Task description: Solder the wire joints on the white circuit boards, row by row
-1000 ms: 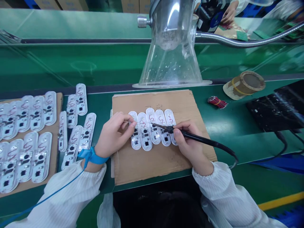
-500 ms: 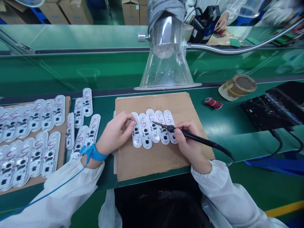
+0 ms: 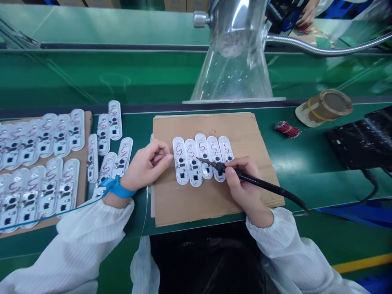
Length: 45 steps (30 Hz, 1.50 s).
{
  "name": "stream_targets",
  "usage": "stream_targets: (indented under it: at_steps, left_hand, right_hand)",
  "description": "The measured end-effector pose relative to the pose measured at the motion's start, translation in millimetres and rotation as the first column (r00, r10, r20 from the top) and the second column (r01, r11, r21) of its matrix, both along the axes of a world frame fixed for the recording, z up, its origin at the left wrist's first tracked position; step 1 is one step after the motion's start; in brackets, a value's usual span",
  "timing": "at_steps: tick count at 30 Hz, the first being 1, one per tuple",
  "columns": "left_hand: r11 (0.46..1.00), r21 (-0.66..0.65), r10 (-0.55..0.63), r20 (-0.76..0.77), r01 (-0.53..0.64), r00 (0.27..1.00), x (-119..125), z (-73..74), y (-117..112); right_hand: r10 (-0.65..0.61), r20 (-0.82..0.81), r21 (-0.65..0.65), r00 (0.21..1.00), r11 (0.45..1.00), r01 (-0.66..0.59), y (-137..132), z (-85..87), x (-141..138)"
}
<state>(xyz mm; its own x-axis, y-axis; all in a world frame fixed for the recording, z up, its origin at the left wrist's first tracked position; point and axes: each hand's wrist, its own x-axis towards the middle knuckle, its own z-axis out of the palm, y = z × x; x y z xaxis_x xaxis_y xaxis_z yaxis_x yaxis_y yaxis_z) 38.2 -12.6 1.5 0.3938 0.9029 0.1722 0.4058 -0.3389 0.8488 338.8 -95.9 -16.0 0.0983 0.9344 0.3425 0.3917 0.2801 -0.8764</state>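
Observation:
Several white oblong circuit boards with red wires lie side by side on a brown cardboard sheet. My right hand grips a black soldering iron like a pen, its tip over the middle boards. My left hand pinches a thin solder wire that points at the leftmost board. A blue wrist strap circles my left wrist.
More white boards lie on a cardboard and the green bench at the left. A clear fume hood on a flexible metal hose stands behind. A tape roll, red wire bundle and black unit sit at the right.
The view shifted slightly. My left hand drew back a little to the left of the boards, with the solder wire now showing at the leftmost board. The iron stays over the middle boards.

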Motion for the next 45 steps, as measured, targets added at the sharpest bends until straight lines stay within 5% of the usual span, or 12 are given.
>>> stream_targets:
  at_steps: [29, 45]
  left_hand:
    - [0.997, 0.075, -0.017, -0.101, 0.024, 0.995, -7, 4.9, 2]
    - [0.990, 0.097, -0.091, -0.147, 0.106, 0.985, -2, 1.9, 3]
  right_hand:
    - [-0.057, 0.027, -0.011, 0.998, 0.998, 0.058, -4, 5.2, -5]
    - [0.029, 0.119, -0.076, 0.992, 0.997, -0.020, -2, 5.9, -11]
